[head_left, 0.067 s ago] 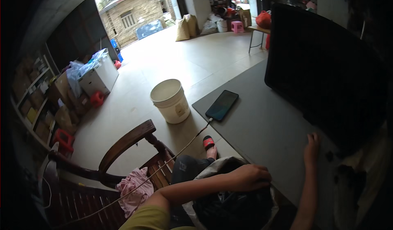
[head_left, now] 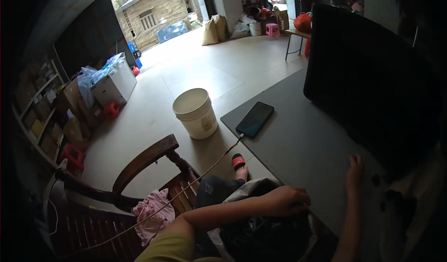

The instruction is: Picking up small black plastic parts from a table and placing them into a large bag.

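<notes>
I see the left grip (head_left: 286, 201) curled above the open pale bag (head_left: 249, 188) with its black inside, beside the surface (head_left: 298, 136) edge; can't tell if it's clenched on anything. Right grip (head_left: 354, 171) sits on the surface, fingers bent, can't tell if grasping; dark pieces (head_left: 398, 204) lie to its right. Markings: pale ones on trouser knee (head_left: 210, 190) and red slipper (head_left: 238, 161), patch on white bucket (head_left: 193, 117). All too small for me to read.
</notes>
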Action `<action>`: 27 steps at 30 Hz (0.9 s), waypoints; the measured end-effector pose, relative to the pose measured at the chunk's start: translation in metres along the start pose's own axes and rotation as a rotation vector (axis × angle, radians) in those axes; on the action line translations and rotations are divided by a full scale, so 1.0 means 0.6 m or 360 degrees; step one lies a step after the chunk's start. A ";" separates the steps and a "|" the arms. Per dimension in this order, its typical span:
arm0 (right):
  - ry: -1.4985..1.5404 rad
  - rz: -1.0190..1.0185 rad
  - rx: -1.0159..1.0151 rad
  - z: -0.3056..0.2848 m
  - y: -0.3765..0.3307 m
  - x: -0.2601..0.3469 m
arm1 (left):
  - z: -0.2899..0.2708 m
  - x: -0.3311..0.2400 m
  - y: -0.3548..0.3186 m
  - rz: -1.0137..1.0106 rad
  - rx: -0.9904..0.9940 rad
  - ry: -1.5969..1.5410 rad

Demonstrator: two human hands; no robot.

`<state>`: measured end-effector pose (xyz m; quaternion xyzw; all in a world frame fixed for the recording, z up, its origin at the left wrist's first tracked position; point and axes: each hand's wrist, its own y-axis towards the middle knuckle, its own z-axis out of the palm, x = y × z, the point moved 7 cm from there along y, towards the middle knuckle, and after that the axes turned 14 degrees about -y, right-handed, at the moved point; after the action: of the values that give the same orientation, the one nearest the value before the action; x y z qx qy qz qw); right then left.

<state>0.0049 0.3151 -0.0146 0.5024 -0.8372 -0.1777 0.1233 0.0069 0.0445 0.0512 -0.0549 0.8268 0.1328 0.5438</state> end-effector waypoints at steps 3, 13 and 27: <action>0.0081 -0.0070 0.0110 -0.037 -0.036 0.029 | -0.001 0.015 0.018 -0.0057 -0.0077 -0.0044; 0.0898 -0.0365 0.0177 -0.098 -0.164 0.095 | 0.074 0.086 0.158 0.0291 -0.0316 0.0411; 0.0050 -0.0139 0.0073 -0.120 -0.181 0.030 | 0.028 0.097 0.101 -0.0023 -0.0384 -0.0557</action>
<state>0.1107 0.2396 0.0053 0.5438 -0.8163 -0.1557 0.1168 -0.0161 0.1105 0.0013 -0.1017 0.6974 0.2344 0.6696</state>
